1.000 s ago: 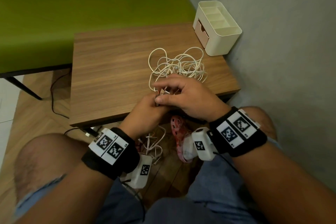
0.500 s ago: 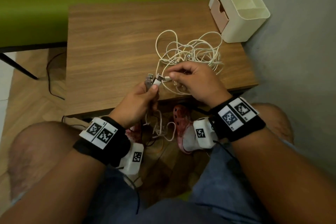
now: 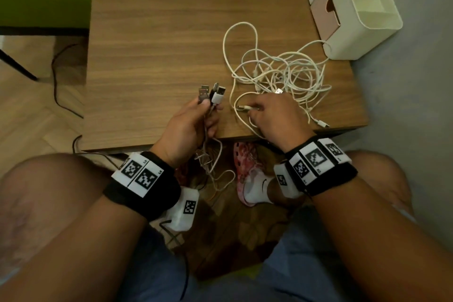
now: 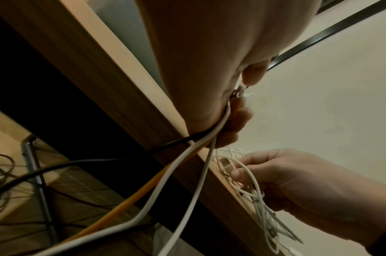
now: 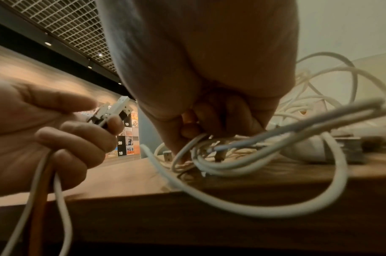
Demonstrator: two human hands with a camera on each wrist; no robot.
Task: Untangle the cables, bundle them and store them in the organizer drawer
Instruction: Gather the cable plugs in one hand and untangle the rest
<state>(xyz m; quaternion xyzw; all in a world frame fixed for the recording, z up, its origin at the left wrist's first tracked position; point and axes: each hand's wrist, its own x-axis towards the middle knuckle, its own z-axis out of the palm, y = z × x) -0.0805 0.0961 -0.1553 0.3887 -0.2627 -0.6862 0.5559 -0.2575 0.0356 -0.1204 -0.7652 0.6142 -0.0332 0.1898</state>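
Item 1, left hand [image 3: 190,125]: fingers curled round a bunch of USB plugs [image 3: 212,94], the plug ends standing up above the fist over the near edge of the table [image 3: 152,56]. The cords of the bunch hang from the fist past that edge toward the floor. Half a second ago this hand met the right hand over one plug; now it holds the collected bunch alone, apart from the other hand.

Item 2, right hand [image 3: 275,117]: lowered onto the table near its near edge, thumb and fingertips pinching a further connector [image 3: 245,107] at the near side of the pile. Its previous plug has passed to the left hand, so the count of gathered ends has gone up by one, as far as can be judged.

Item 3, tangle of white cables [image 3: 282,73]: lies in loose overlapping loops toward the right edge of the table, one loop touching the base of the organizer. Still knotted; no cable bundled.

Item 4, organizer [image 3: 367,19]: cream box at the far right corner, its pink drawer [image 3: 323,12] facing left, nothing stored in it that can be seen.

Assessment: sorting of ends under way; untangling, bundling and storing all remain.
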